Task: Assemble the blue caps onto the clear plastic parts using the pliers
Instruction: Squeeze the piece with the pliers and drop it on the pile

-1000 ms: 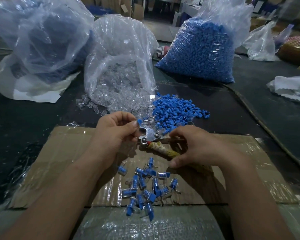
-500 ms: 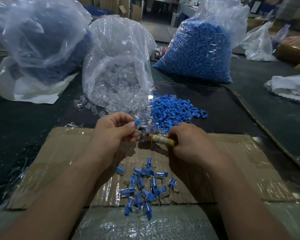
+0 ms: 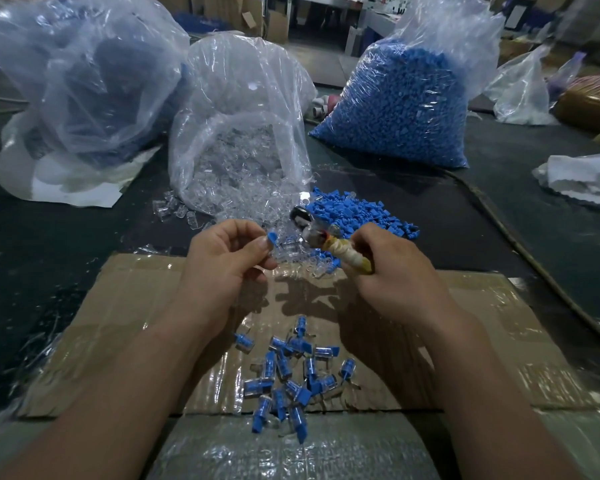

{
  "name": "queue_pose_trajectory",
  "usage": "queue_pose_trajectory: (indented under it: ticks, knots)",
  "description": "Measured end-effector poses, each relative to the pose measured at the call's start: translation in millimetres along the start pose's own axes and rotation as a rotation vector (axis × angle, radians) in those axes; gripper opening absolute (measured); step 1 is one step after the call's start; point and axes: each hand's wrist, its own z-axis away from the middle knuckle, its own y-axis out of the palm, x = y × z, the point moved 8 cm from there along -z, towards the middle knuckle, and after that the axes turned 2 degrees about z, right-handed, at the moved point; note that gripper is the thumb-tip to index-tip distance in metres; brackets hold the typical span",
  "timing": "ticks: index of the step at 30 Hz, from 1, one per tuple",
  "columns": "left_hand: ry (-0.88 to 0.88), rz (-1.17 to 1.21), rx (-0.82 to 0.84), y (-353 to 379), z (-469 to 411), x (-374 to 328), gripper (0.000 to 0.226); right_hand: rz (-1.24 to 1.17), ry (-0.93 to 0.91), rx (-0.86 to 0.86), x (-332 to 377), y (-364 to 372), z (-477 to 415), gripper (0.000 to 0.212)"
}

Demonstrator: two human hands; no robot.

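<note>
Blue cap (image 3: 272, 236) is pinched at the thumb and fingertips of the left grip (image 3: 222, 268), seemingly on top of a clear plastic part (image 3: 284, 250). Clear on clear clutter, hard to be sure. Both are held up over the far edge of the cardboard (image 3: 136, 323).

Step in hand, as a judgement: seat the cap, then press it home with the pliers (image 3: 314, 233). To do it well:
- keep the cap square on the part's mouth;
- bring the jaws across cap top and part base;
- give one firm squeeze, fingertips off the jaw line.

A tilted cap would likely jam or crack the clear wall.

Right grip (image 3: 392, 271) is closed round the tape-wrapped handles (image 3: 349, 253), fingers curled tight. Plier head is just right of the cap, not touching. Jaw opening is blurred, cannot tell. Left grip is closed to a narrow pinch.

Finished pieces (image 3: 288, 375) are heaped on the cardboard near the person. Loose blue caps (image 3: 361, 213) are piled beyond the pliers. Open bag (image 3: 236, 133) spills clear parts, and a full cap bag (image 3: 402, 109) sits back right.
</note>
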Motion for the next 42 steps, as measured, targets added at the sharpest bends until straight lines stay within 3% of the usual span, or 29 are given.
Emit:
queue_pose_trajectory:
  ticks: [15, 32, 37, 42]
  knots:
    - [0.169, -0.180, 0.004, 4, 5, -15, 0.018, -0.077, -0.054, 0.093, 17, 10, 4, 0.019]
    - [0.197, -0.226, -0.030, 7, 10, -19, 0.022, -0.028, -0.032, 0.107, 22, 17, 3, 0.019]
    - [0.196, -0.242, -0.031, 5, 10, -20, 0.022, -0.006, -0.044, 0.072, 24, 16, 3, 0.029]
    - [0.180, -0.288, -0.060, 2, 8, -17, 0.022, -0.058, -0.069, 0.068, 25, 17, 2, 0.019]
